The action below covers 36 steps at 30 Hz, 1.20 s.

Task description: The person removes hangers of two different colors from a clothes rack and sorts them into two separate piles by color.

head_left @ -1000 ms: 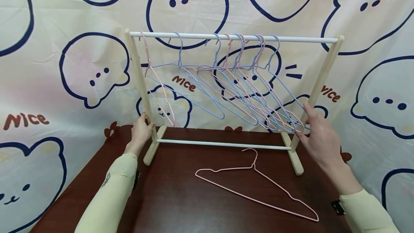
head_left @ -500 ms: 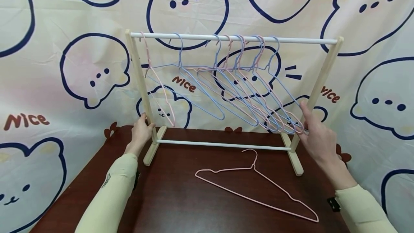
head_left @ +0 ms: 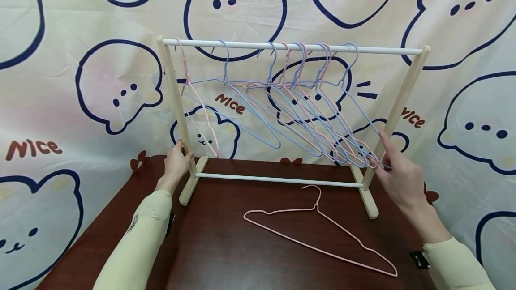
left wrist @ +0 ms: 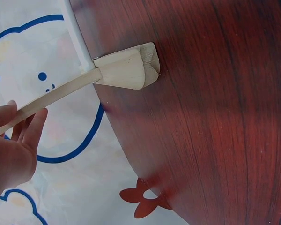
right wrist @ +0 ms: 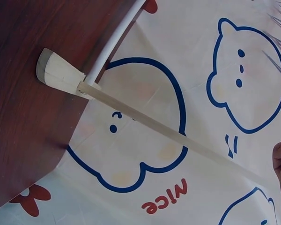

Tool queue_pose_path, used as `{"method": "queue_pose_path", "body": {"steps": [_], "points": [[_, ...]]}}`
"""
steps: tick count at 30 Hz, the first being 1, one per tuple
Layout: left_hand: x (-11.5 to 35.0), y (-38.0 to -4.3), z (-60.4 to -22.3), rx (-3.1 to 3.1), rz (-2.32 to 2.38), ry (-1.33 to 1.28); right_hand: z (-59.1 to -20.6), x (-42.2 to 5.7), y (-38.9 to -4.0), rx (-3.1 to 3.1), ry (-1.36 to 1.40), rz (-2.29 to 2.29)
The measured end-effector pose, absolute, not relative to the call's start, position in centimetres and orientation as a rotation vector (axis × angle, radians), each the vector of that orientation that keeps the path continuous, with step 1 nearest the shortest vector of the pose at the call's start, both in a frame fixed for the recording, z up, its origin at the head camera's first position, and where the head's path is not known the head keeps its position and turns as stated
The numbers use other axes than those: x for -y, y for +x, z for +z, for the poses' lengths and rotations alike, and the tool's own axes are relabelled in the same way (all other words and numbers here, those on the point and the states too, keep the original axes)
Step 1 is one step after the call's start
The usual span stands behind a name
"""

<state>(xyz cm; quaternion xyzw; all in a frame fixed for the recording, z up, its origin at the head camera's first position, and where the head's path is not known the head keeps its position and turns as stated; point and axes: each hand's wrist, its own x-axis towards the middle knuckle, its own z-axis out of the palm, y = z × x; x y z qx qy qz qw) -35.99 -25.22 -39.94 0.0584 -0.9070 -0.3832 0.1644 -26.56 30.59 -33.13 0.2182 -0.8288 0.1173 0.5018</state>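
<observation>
A small clothes rack stands on the table, with a white top rail [head_left: 250, 45] and pale wooden posts. My left hand [head_left: 176, 167] grips the lower part of its left post [head_left: 173, 88]; thumb and fingers on the post also show in the left wrist view. At the right end of the row, my right hand [head_left: 403, 180] pinches the lower corner of a blue clothes hanger [head_left: 363, 113], whose hook is on the rail. Several pink and blue hangers hang bunched left of it. The right wrist view shows only part of that hand, at the edge.
A loose pink hanger [head_left: 316, 207] lies flat on the dark wooden table [head_left: 217, 245] before the rack. A white lower bar [head_left: 278, 179] joins the rack's feet. Close behind hangs a bear-patterned cloth [head_left: 101, 12].
The rightmost blue hanger's hook has slid a little to the right along the rail, and my right hand has moved slightly right with it. My left hand has stayed on the post.
</observation>
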Motion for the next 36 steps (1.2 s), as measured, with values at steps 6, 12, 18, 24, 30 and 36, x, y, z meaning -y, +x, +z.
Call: {"method": "queue_pose_path", "body": {"steps": [6,12,18,24,30,36], "points": [[25.3,-36.1,-39.9,2.592,-1.106,0.172,-32.9,-30.9,-26.2,1.983,0.518,0.285],[25.4,-36.1,-39.9,2.589,-1.095,0.163,-32.7,-31.0,-25.9,1.966,0.488,0.308],[25.4,-36.0,-39.9,2.587,-1.085,0.164,-32.8,-31.1,-25.6,1.938,0.45,0.354],[25.2,-36.0,-39.9,2.582,-1.095,0.168,-33.3,-31.3,-25.2,1.898,0.399,0.407],[25.1,-36.0,-39.9,2.585,-1.098,0.171,-34.2,-32.0,-24.8,1.866,0.434,0.441],[25.1,-35.9,-39.8,2.586,-1.105,0.175,-35.4,-32.4,-24.0,1.865,0.45,0.47]]}}
